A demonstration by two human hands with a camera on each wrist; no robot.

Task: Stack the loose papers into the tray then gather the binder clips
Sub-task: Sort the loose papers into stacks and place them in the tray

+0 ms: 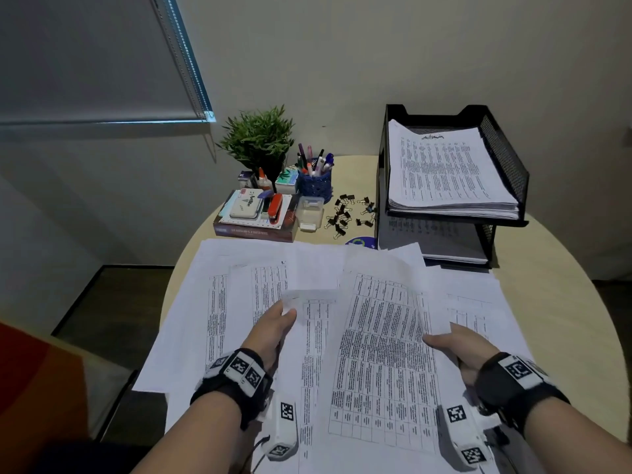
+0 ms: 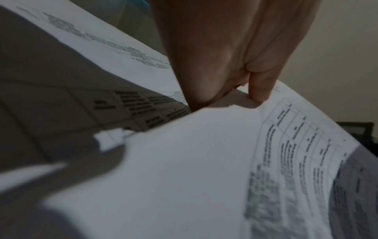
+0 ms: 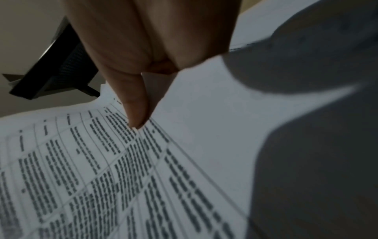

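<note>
Across the bench (image 1: 564,302) lie the loose papers (image 1: 260,268). Each hand pinches a sheet edge, left hand (image 1: 273,328) and right hand (image 1: 458,343), likely to gather them for the tray (image 1: 506,159). Clips (image 1: 349,213) wait beside it.

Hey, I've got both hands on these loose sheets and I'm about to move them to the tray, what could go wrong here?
1. The left hand and right hand pinch only a few of the fanned, overlapping loose papers; lifting may drag others off the round table's near edge.
2. The tray's top tier already holds a thick stack, so new sheets could slide off.
3. Sweeping papers forward might scatter the binder clips.
</note>
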